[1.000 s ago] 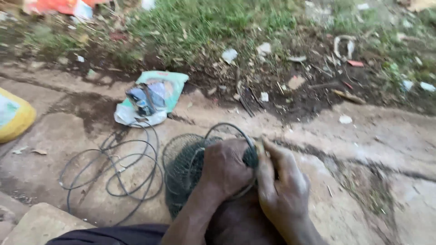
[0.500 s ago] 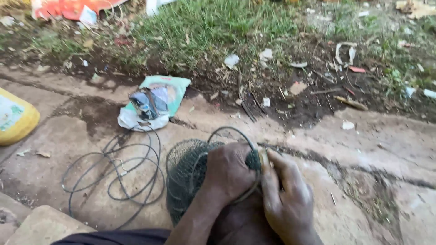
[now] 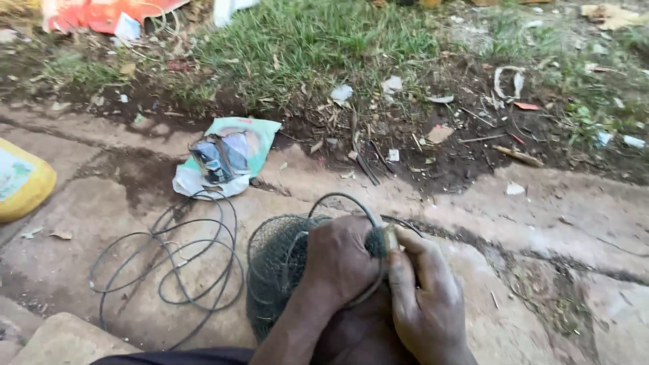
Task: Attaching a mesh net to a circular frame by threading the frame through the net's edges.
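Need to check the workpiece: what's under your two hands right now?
A dark mesh basket ringed with wire lies under the left hand and right hand. The left hand grips its rim; the hands and forearms cover its right part and whatever lies beneath.

**Bare hands, bare forearms, dark cloth at bottom**

Left hand (image 3: 341, 260) and right hand (image 3: 422, 297) bare: no gloves, rings or watch seen. Forearms below the grip uncovered, no sleeves. Dark garment strip (image 3: 176, 356) at bottom edge, lower left of grip.
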